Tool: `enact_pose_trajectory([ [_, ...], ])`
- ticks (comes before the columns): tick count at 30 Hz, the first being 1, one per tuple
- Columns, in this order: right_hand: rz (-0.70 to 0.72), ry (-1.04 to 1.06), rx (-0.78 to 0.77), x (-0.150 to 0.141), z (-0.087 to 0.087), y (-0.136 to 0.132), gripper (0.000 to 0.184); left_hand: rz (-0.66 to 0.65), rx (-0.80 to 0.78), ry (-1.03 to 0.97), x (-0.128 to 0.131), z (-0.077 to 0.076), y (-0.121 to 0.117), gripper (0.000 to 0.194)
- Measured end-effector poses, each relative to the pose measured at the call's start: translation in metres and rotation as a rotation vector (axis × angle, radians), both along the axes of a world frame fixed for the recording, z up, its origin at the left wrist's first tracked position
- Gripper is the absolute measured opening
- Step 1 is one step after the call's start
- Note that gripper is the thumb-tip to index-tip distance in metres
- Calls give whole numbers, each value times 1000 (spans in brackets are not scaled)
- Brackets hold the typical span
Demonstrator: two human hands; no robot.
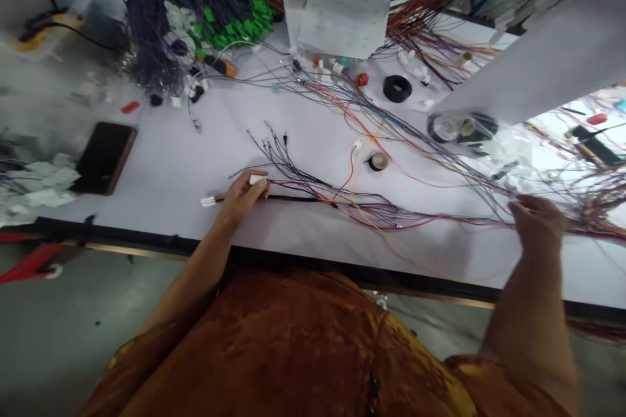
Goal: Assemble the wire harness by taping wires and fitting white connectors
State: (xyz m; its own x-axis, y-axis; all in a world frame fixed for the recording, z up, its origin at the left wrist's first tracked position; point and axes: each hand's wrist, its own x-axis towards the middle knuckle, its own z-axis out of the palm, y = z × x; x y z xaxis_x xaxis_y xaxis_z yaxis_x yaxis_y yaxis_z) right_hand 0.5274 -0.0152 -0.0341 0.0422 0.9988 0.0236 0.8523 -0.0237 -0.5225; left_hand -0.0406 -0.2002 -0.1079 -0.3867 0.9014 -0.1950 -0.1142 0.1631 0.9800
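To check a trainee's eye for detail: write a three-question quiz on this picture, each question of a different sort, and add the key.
1. True or false: the right hand is resting on the roll of black tape.
2. What does the left hand hold between thumb and finger? A) a sheet of paper; B) a white plug; C) a roll of black tape.
3. Fill the gap: seen in the picture, the phone lies to the ____ of the left hand.

Key: 1. False. 2. B. 3. left.

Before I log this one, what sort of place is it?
Probably a wiring workshop: dark wires with green connectors are heaped at the back, a black tape roll lies on the white tabletop, and the left hand holds a white connector.
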Motion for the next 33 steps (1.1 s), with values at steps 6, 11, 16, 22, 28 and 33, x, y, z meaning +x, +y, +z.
enact_pose_trajectory([
  [6, 691, 389, 175, -295, -18, -91, 31, -86, 30, 95, -1, 18, 2, 32],
  [11, 891, 336, 61, -400, -61, -111, 33, -196, 28, 101, -11, 31, 3, 35],
  [16, 843, 339, 56, -391, -75, -108, 30, -73, -70, -285, -7, 20, 10, 35],
  [22, 817, 367, 75, -399, -76, -118, 24, 167, -123, -540, 17, 12, 17, 22],
  [28, 451, 502, 280, -333, -56, -72, 23, 151, 47, -381, 19, 7, 13, 40],
  [33, -78, 181, 108, -261, -59, 4, 11, 107, 68, -252, 21, 7, 11, 38],
])
